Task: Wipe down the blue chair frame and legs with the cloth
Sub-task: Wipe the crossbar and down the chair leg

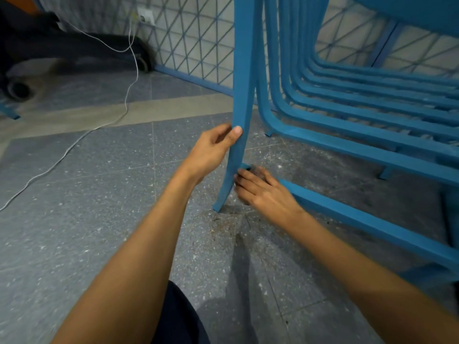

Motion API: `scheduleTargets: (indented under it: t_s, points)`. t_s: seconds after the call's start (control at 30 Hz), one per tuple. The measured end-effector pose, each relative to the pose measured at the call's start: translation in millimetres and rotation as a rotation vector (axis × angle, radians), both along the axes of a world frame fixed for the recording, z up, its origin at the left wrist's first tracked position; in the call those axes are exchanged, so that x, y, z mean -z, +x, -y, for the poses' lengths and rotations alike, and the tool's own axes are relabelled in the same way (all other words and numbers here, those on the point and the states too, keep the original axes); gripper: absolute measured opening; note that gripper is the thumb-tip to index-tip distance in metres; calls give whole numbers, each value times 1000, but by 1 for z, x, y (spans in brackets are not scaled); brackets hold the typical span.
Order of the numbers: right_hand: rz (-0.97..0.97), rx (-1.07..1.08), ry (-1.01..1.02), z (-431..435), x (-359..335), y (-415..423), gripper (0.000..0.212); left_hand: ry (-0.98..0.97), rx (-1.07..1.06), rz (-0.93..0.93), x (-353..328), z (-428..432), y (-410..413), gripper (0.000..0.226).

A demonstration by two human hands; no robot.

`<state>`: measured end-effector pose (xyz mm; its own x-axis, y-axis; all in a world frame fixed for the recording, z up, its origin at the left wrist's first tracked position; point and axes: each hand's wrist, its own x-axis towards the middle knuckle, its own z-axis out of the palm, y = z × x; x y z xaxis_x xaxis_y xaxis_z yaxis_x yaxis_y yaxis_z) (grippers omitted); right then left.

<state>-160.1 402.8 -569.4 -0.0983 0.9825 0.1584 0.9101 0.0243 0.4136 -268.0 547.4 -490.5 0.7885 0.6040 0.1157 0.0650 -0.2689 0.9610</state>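
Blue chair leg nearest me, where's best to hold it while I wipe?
Grip the leg on its straight stretch above the crossbar, coming from the left as the left hand does: it's a narrow flat bar, open on that side, with stacked frames crowding the right.

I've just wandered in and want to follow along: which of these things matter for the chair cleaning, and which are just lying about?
Part of the job: blue chair leg, gripped by the left hand; lower rail; right hand at their joint, cloth not clearly visible.
Just lying about: white cable, wall socket, black wheeled base, lattice panel.
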Motion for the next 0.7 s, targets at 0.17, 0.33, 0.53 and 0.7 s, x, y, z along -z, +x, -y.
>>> scheduleTargets:
  t_s: [0.17, 0.33, 0.53, 0.7]
  points:
    - [-16, -23, 83, 75, 10, 28, 46, -7, 42, 37, 6, -2, 0, 25]
    - [-240, 364, 194, 16, 10, -2, 72, -34, 37, 80, 8, -1, 3, 24]
    - [-304, 545, 317, -22, 3, -25, 49, -3, -3, 45, 10, -6, 4, 26]
    - [-317, 572, 312, 66, 3, 4, 72, 236, -367, 101, 7, 2, 1, 29]
